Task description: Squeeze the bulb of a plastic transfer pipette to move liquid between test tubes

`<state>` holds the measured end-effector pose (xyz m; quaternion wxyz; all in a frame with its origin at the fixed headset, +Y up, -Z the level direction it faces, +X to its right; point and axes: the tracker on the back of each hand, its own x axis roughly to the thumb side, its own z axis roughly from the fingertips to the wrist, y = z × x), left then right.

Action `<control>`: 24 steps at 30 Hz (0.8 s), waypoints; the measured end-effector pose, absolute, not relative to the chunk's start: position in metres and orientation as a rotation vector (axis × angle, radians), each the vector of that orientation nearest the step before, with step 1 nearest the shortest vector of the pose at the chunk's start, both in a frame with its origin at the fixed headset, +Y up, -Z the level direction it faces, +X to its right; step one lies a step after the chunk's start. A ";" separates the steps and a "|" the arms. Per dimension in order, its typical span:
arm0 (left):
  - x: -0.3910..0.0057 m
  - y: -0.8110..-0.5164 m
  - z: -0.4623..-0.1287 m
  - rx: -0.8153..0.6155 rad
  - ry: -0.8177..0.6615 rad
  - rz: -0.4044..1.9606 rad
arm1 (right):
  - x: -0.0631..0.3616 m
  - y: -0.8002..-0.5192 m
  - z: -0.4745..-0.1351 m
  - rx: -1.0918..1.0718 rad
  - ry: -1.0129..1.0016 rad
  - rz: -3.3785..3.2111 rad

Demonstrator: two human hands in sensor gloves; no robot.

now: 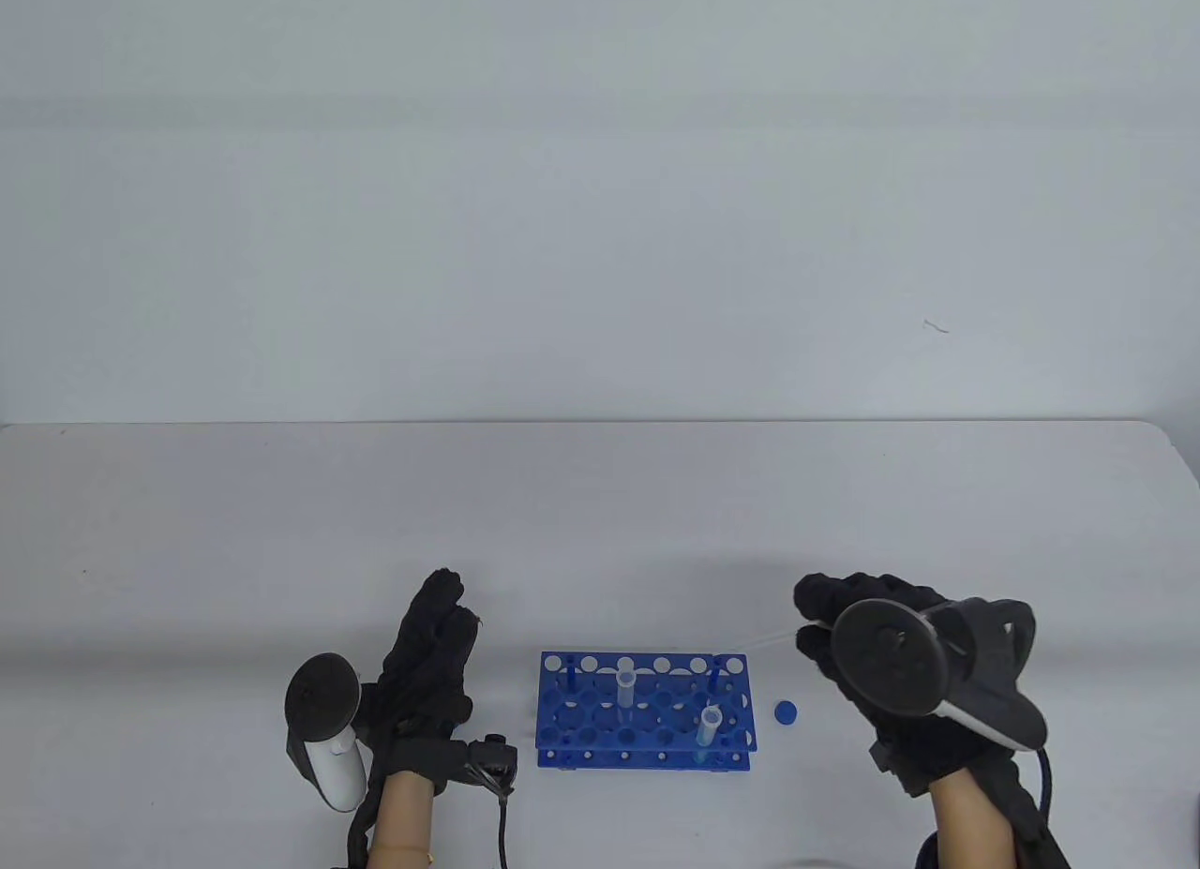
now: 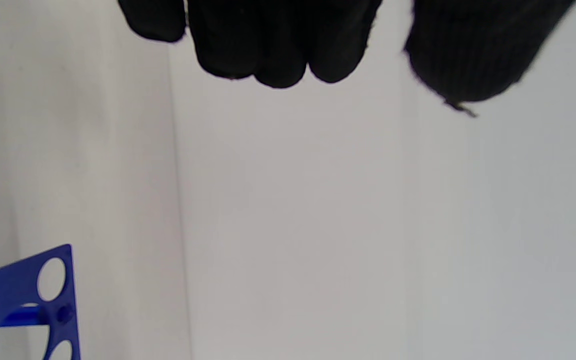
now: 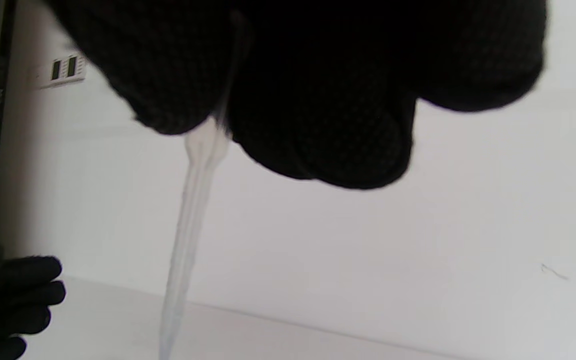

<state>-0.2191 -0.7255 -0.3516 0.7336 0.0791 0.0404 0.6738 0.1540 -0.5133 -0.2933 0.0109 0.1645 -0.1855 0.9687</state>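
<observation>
A blue test tube rack (image 1: pixel 643 711) stands on the table between my hands. Two clear tubes stand in it, one near its middle (image 1: pixel 625 689) and one at front right (image 1: pixel 709 726). My right hand (image 1: pixel 848 625) is right of the rack and grips a clear plastic pipette (image 1: pixel 769 636), whose thin stem points left toward the rack. In the right wrist view the stem (image 3: pixel 188 235) hangs down from my closed fingers (image 3: pixel 318 130). My left hand (image 1: pixel 431 653) is left of the rack, fingers extended and holding nothing. Its fingertips (image 2: pixel 278 55) show in the left wrist view.
A small blue cap (image 1: pixel 786 712) lies on the table just right of the rack. A corner of the rack (image 2: pixel 33 300) shows in the left wrist view. The white table's far edge (image 1: pixel 600 426) meets a pale wall.
</observation>
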 end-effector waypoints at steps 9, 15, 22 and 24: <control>-0.218 -0.726 -0.352 0.179 0.090 1.462 | 0.106 -0.529 -0.284 0.705 -0.656 3.215; -0.217 -0.726 -0.352 0.178 0.091 1.459 | 0.100 -0.540 -0.292 0.705 -0.600 3.297; -0.217 -0.727 -0.352 0.178 0.091 1.460 | 0.103 -0.553 -0.305 0.692 -0.512 3.306; -0.217 -0.727 -0.352 0.178 0.091 1.460 | 0.104 -0.558 -0.310 0.696 -0.471 3.302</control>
